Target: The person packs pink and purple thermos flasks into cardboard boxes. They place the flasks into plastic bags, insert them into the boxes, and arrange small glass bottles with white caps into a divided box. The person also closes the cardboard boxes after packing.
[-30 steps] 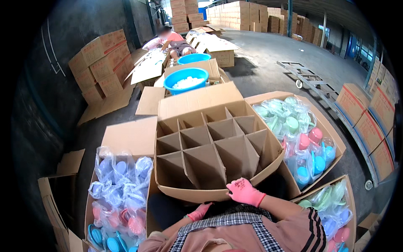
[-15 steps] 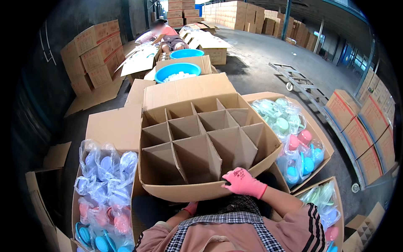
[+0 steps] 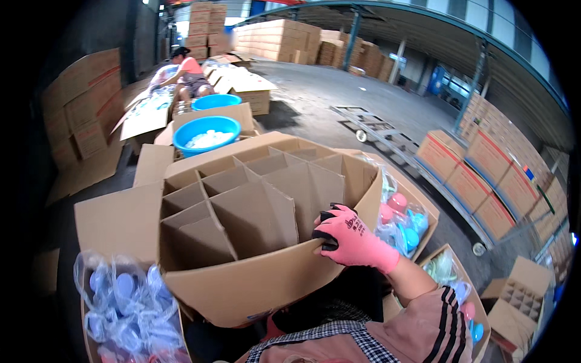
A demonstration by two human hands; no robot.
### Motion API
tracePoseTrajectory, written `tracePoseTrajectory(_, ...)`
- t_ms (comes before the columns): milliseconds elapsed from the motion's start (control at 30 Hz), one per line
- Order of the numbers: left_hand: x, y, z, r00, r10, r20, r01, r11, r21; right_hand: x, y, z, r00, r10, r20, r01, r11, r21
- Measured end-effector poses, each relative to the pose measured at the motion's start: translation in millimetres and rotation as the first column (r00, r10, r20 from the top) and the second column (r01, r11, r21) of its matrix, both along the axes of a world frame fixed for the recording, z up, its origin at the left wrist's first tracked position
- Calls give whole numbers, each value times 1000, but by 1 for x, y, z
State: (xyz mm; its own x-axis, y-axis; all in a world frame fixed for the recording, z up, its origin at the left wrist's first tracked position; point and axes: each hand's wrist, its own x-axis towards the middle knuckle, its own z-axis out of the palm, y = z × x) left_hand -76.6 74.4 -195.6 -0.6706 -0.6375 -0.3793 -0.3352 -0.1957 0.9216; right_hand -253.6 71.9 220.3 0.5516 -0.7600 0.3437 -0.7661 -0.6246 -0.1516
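In front of me is a large cardboard box [image 3: 242, 284] with upright cardboard dividers [image 3: 260, 206] that split it into several cells, and the cells I can see into hold nothing. My right hand [image 3: 357, 239], in a pink glove with dark fingertips, is closed over the box's near rim toward the right corner. Below the near wall, a small piece of pink glove shows on my left hand [image 3: 273, 327]; its fingers are hidden by the box, so its grip cannot be seen.
Boxes of bagged purple items [image 3: 130, 302] and bagged pink and blue items [image 3: 399, 221] flank me. Beyond stand blue basins [image 3: 207, 134], one holding white pieces. A co-worker [image 3: 190, 75] sits further back. A metal cart [image 3: 387, 136] with stacked cartons [image 3: 478, 175] is at right.
The near side of the divided box has risen and tilted, with my right hand still on its rim. The view has swung to the right, and less of my left hand's arm shows.
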Motion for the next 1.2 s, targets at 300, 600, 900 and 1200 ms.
tracePoseTrajectory(300, -50, -48, 59, 989, -134, -57, 119, 971, -208, -9, 36, -7, 983, -183, -31, 184, 983, 17)
tracePoseTrajectory(600, -67, -59, 175, 983, 16, -185, -99, 888, -449, -45, 31, -16, 946, -144, 292, 223, 940, -259)
tracePoseTrajectory(900, 18, 10, 251, 894, 364, -262, -448, 756, -477, -76, 136, 19, 916, 113, 385, 111, 851, -513)
tracePoseTrajectory(1200, -18, 4, 296, 872, 276, -403, -469, 706, -531, -182, 165, 80, 659, -242, 712, 672, 614, -413)
